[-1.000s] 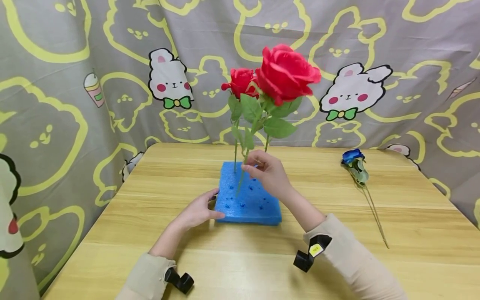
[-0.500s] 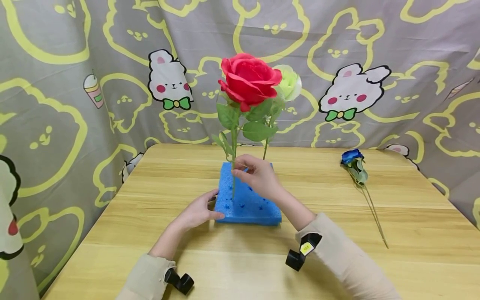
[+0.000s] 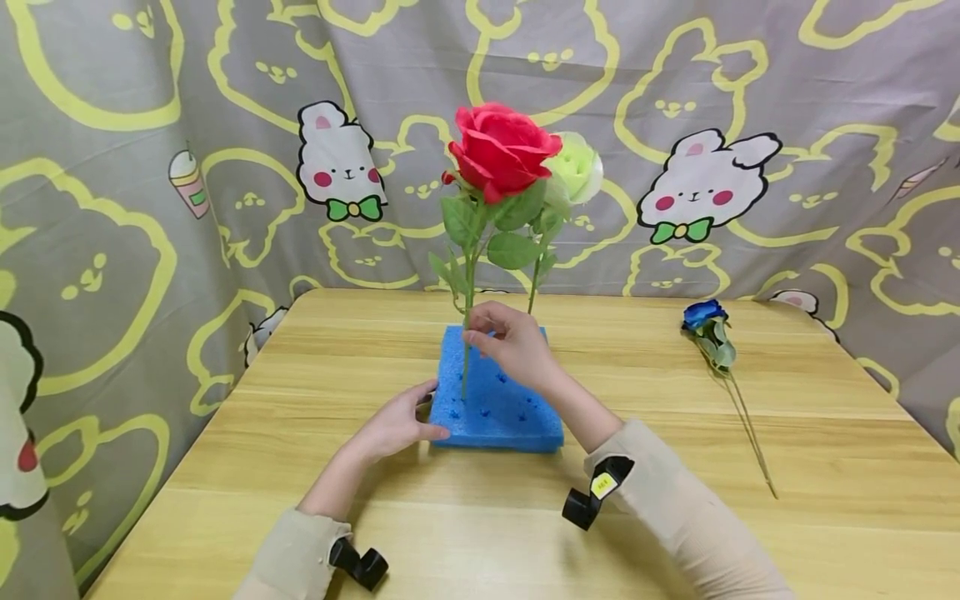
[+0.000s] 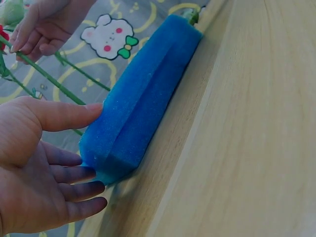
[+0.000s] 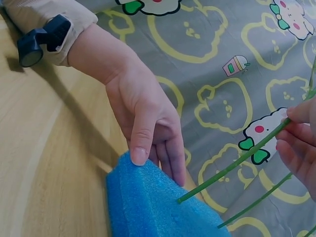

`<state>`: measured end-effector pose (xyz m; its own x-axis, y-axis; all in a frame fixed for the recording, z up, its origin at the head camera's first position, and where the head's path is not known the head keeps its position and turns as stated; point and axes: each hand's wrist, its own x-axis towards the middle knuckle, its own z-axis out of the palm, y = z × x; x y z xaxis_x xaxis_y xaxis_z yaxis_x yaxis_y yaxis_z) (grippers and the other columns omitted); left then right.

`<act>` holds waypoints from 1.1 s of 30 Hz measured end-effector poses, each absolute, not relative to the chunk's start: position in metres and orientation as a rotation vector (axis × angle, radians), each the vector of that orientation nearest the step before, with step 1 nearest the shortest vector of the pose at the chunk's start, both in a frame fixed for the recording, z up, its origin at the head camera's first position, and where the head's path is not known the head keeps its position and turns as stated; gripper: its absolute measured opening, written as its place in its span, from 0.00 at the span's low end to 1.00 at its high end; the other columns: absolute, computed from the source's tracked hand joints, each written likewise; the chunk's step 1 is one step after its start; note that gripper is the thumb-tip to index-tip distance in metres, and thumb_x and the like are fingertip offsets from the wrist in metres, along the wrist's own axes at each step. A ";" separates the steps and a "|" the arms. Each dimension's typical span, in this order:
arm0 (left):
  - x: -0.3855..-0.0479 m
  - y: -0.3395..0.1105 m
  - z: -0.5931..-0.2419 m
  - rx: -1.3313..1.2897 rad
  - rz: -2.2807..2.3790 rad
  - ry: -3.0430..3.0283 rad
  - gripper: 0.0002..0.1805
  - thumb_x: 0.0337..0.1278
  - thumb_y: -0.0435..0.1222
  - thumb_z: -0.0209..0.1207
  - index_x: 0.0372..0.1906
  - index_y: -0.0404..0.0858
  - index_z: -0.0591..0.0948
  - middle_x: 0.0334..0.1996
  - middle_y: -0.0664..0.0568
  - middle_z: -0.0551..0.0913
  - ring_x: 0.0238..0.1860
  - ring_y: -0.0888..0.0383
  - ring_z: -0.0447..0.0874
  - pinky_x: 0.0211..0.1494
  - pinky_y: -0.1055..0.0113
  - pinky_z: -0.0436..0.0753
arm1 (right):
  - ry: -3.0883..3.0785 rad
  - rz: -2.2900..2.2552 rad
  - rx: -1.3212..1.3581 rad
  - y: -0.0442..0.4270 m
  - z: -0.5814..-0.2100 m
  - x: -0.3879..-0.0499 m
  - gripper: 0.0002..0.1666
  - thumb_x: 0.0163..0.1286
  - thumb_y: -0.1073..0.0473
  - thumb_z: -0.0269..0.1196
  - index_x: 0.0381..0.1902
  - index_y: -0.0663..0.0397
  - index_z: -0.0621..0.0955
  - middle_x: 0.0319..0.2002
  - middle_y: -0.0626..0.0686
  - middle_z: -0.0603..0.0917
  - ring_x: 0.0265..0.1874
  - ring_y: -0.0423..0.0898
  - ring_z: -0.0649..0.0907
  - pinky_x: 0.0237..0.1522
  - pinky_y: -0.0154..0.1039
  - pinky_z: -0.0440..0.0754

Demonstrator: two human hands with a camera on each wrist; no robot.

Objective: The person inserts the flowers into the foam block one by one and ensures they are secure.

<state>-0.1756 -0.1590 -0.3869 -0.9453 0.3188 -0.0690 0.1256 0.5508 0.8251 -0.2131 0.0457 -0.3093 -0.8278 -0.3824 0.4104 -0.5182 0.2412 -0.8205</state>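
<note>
My right hand pinches the green stem of a large red rose between thumb and fingertips. The stem's lower end meets the top of a blue foam block near its left side; how deep it sits is unclear. My left hand rests at the block's near left corner, thumb on the edge and straight fingers along the side. A pale green-white rose stands behind, at the block's back right. Another red flower is almost hidden behind the large one. Several small holes show in the block's top.
A blue rose with a long thin stem lies on the wooden table to the right. A grey curtain with cartoon prints hangs behind and to both sides. Each sleeve carries a black wrist camera.
My right hand has moved left and slightly down with the red rose, bringing its stem to the block's left side and uncovering the pale rose. My left hand and the block stay put.
</note>
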 end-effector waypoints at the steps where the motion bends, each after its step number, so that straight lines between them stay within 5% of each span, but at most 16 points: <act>1: -0.176 -0.159 -0.387 0.375 1.348 2.574 0.47 0.44 0.38 0.69 0.68 0.28 0.57 0.66 0.36 0.62 0.65 0.40 0.60 0.64 0.46 0.61 | -2.380 1.646 0.865 0.045 -0.310 -0.214 0.04 0.64 0.64 0.61 0.38 0.56 0.78 0.33 0.54 0.83 0.25 0.45 0.82 0.29 0.38 0.82; 15: -0.175 -0.160 -0.391 0.385 1.388 2.541 0.48 0.43 0.37 0.69 0.68 0.28 0.57 0.65 0.36 0.62 0.65 0.40 0.60 0.64 0.46 0.61 | -2.421 1.625 0.902 0.042 -0.322 -0.213 0.06 0.65 0.64 0.61 0.39 0.59 0.79 0.33 0.52 0.82 0.30 0.54 0.82 0.30 0.48 0.81; 33: -0.177 -0.160 -0.390 0.389 1.374 2.547 0.47 0.44 0.38 0.68 0.69 0.28 0.57 0.66 0.36 0.61 0.64 0.39 0.60 0.63 0.45 0.62 | -2.400 1.570 0.949 0.042 -0.332 -0.215 0.05 0.64 0.65 0.61 0.38 0.59 0.79 0.33 0.51 0.82 0.29 0.55 0.82 0.27 0.36 0.80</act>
<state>-0.1773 -0.1600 -0.3896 -0.9406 0.3328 -0.0676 0.1262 0.5274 0.8402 -0.2152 0.0422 -0.3316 -0.7963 -0.4346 0.4209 -0.5597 0.2653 -0.7851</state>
